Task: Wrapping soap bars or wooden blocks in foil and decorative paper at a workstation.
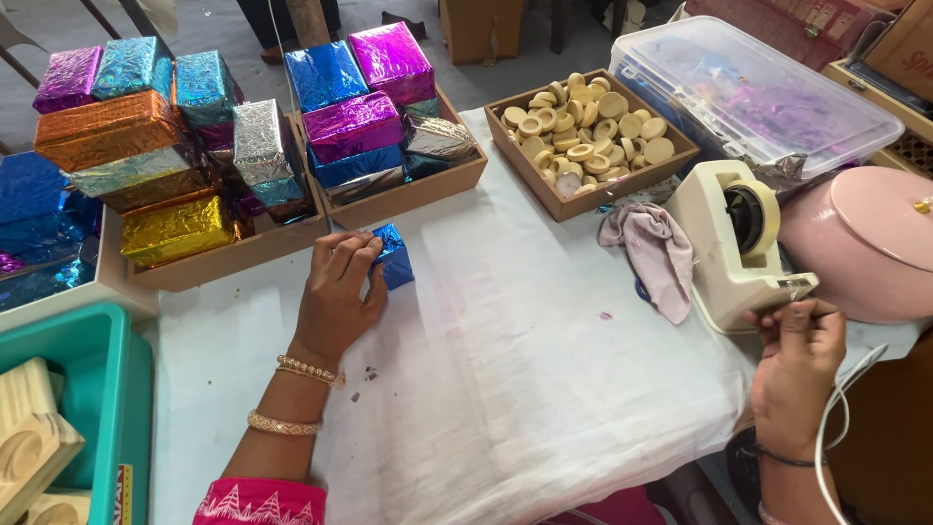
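My left hand (335,292) rests on a small box wrapped in shiny blue foil (394,258), pressing it against the white table cloth (525,350). My right hand (797,355) is at the front of a cream tape dispenser (734,243), its fingers pinched at the strip of tape by the cutter edge (795,287). Gold bangles sit on my left wrist and a dark band on my right.
Wooden trays (408,190) at the back hold several foil-wrapped boxes in blue, purple, gold, orange and silver. A wooden box of round pale discs (588,131), a clear lidded tub (753,92), a pink lidded pot (865,238), a crumpled cloth (656,253) and a teal crate (97,389) surround the cloth.
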